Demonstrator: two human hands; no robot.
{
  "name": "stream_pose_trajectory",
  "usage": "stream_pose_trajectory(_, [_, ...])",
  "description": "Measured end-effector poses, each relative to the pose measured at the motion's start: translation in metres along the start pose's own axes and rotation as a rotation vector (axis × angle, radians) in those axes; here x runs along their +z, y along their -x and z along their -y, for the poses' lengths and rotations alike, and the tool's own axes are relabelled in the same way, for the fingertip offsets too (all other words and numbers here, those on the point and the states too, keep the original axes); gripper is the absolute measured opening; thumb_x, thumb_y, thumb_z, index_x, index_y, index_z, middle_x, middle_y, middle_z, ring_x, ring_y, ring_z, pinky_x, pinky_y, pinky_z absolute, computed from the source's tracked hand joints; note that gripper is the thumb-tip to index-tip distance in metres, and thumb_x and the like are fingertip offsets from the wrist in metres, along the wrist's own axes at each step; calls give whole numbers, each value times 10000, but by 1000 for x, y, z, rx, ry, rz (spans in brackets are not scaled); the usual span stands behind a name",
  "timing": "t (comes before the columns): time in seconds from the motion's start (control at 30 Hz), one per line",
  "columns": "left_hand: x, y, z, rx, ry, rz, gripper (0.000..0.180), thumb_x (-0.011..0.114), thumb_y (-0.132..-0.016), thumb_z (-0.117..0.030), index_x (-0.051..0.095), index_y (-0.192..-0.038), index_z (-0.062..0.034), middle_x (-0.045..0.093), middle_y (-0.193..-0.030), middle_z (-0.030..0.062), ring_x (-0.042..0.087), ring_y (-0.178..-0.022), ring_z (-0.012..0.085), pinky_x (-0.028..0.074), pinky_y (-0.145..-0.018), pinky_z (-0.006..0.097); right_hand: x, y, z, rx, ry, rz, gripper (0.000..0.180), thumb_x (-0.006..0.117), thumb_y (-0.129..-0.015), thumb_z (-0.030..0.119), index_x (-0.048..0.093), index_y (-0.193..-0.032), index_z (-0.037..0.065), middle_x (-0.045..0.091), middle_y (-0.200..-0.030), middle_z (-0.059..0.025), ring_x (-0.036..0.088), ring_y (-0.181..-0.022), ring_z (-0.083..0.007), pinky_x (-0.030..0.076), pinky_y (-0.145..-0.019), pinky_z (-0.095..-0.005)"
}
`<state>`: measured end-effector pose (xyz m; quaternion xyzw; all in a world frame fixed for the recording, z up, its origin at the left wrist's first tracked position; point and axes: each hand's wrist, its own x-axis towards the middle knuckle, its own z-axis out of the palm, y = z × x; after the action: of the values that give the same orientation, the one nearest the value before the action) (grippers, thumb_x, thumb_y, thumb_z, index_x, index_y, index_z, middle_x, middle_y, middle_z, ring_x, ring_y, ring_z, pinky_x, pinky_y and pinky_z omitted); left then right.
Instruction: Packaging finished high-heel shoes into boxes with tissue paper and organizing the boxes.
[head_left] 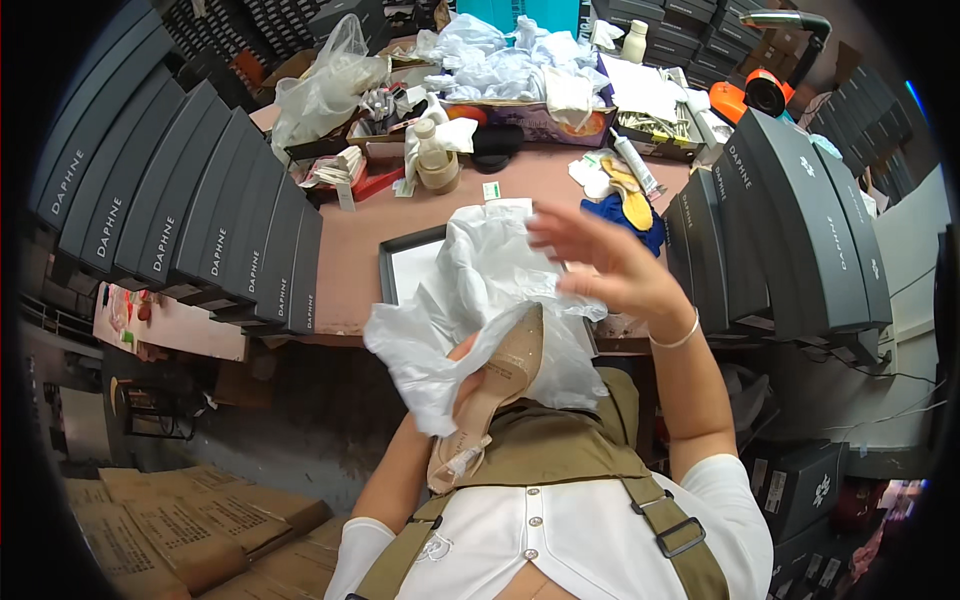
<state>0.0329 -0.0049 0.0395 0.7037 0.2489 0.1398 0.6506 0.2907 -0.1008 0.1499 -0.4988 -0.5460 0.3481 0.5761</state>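
Note:
My left hand holds a beige pointed shoe sole-up, together with crumpled white tissue paper that wraps around it and hides most of the hand. My right hand is raised above the paper with fingers spread, its fingertips at the paper's upper right edge. A thin bracelet circles that wrist. Behind the paper lies an open dark shoe box with a white lining on the brown table.
Rows of dark shoe boxes stand on the left and right of the table. Clutter at the back: clear plastic bags, white paper, a glue bottle, yellow insoles, an orange tape dispenser. Cardboard cartons lie lower left.

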Motion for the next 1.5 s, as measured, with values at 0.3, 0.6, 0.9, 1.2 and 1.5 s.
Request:
stream_pose_trajectory(0.3, [-2, -1, 27, -163, 641, 33, 451, 538, -883, -89, 490, -1325, -15, 514, -1306, 130, 500, -1180, 211, 372, -1019, 324, 11, 59, -63, 352, 392, 37, 345, 708, -799, 132, 596, -1088, -19, 589, -696, -104, 493, -605, -197, 432, -602, -321])
stream_pose_trajectory(0.6, [-8, -23, -3, -77, 566, 104, 522, 472, -885, 22, 415, -1397, -63, 563, -1226, 79, 572, -1060, 154, 445, -916, 247, 53, 15, -13, -416, 983, 383, 452, 630, -688, 44, 616, -1136, 97, 569, -1106, -83, 501, -1135, -261, 361, -1018, -442])
stream_pose_trajectory(0.9, [-4, -15, -20, -292, 1238, 161, 558, 535, -916, -70, 316, -1428, -36, 557, -1254, 115, 572, -1100, 177, 482, -914, 288, 82, 35, -36, -424, 1336, 362, 135, 578, -716, 167, 652, -728, 55, 513, -796, -35, 494, -884, -203, 360, -913, -375])
stream_pose_trajectory(1.2, [0, -31, 13, -161, 644, -26, 515, 566, -842, 53, 459, -1340, -23, 587, -1168, 58, 560, -1038, 104, 468, -891, 249, 100, 60, -28, -308, 1255, 392, 279, 585, -730, 167, 631, -984, 61, 525, -902, -54, 518, -920, -209, 398, -828, -344])
stream_pose_trajectory(1.5, [-14, -26, -5, -129, 570, -53, 577, 462, -810, 105, 427, -1373, -16, 579, -1207, 82, 579, -1038, 136, 475, -889, 260, 29, 8, -28, -38, 875, -3, 272, 682, -801, 219, 599, -958, 12, 626, -926, -150, 600, -877, -318, 460, -733, -411])
